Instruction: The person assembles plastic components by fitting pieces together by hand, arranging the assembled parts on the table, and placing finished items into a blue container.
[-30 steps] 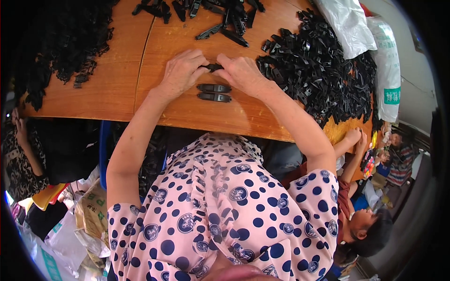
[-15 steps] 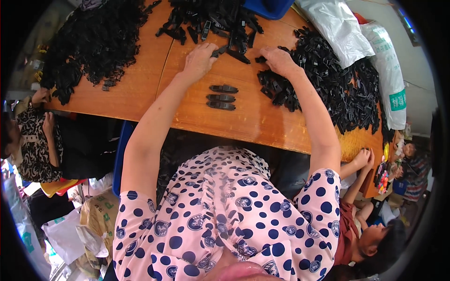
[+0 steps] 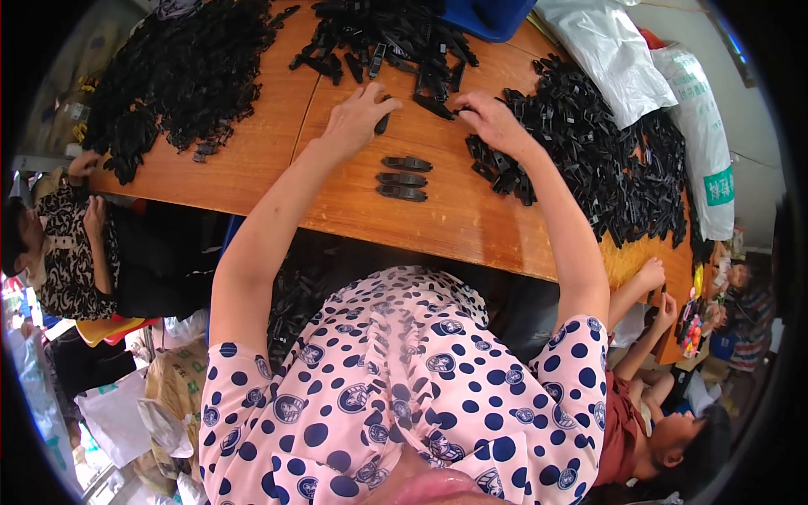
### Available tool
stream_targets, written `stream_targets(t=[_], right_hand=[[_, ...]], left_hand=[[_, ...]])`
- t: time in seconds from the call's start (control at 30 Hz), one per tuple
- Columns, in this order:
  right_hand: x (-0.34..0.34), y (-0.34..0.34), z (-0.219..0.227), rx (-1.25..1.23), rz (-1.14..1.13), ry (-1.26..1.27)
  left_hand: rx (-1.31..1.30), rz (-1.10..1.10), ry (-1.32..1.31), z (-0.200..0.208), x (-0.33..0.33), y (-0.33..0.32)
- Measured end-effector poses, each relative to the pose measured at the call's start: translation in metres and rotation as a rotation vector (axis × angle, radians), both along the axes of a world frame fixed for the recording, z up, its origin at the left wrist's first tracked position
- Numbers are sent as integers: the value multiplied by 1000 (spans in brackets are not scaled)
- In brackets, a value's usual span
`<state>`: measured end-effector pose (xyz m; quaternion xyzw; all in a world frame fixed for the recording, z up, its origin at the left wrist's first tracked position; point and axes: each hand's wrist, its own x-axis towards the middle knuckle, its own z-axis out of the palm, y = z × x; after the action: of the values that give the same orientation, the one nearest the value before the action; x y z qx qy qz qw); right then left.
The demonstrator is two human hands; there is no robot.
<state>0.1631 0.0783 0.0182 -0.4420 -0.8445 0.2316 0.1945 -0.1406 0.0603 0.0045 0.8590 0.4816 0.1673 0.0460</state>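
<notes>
My left hand (image 3: 358, 122) is closed around a slim black plastic part (image 3: 383, 124), which pokes out beneath the fingertips. My right hand (image 3: 495, 124) is pinched at the left edge of the right-hand pile, a small black plastic piece (image 3: 460, 112) at its fingertips, mostly covered by them. Between both hands, a longer black piece (image 3: 433, 107) lies at the near edge of the middle pile (image 3: 379, 38). Below the hands, three slim black parts (image 3: 402, 178) lie crosswise in a short stack of rows on the wooden table (image 3: 353, 198).
Large heaps of black parts cover the table's left (image 3: 189, 80) and right (image 3: 606, 151). A blue bin (image 3: 484, 17) stands at the far edge, with white plastic sacks (image 3: 589, 55) beside the right heap. People sit at the left and right, their hands near the table edge.
My right hand has shifted left and slightly down from the right pile, toward the middle. The left hand has moved slightly down, its black part now turned more upright. The view has shifted a little.
</notes>
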Motion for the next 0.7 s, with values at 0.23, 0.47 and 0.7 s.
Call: stream_targets(t=[0.23, 0.47, 0.7], right_hand=[[-56, -38, -5, -357, -93, 62], [-50, -43, 15, -238, 55, -113], [-50, -40, 26, 172, 99, -196]], left_hand=[[-161, -86, 13, -6, -7, 0], [-246, 13, -288, -13, -19, -19], [-214, -31, -370, -17, -13, -20]])
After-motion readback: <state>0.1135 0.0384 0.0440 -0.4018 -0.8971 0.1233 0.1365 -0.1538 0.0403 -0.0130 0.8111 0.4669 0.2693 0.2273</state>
